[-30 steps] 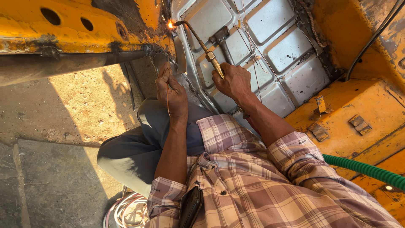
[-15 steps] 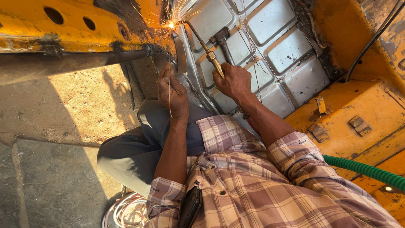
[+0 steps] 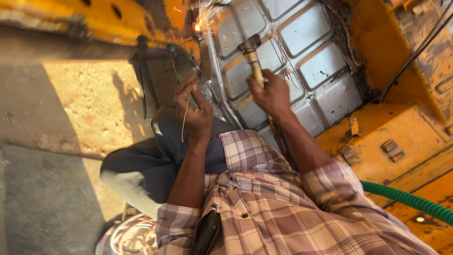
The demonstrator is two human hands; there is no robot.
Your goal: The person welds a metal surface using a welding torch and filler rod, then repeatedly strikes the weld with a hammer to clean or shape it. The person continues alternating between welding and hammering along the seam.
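Yellow bodywork and a grey ribbed panel (image 3: 302, 61) fill the background, where sparks (image 3: 204, 19), a mere glow a second ago, are now thrown wide as the torch (image 3: 252, 59) is gripped in the right hand (image 3: 271, 94) and a thin rod (image 3: 185, 118) is pinched in the left hand (image 3: 196, 111).

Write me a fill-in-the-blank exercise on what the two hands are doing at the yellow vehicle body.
1. The right hand grips the brass handle of a ____, whose tip throws sparks.
2. The left hand pinches a thin ____ that hangs down past the palm.
3. The ribbed hose at the person's right side is ____ in colour.
4. The sparks fly where the yellow body meets a grey ____ panel.

Missing words: torch; rod; green; metal
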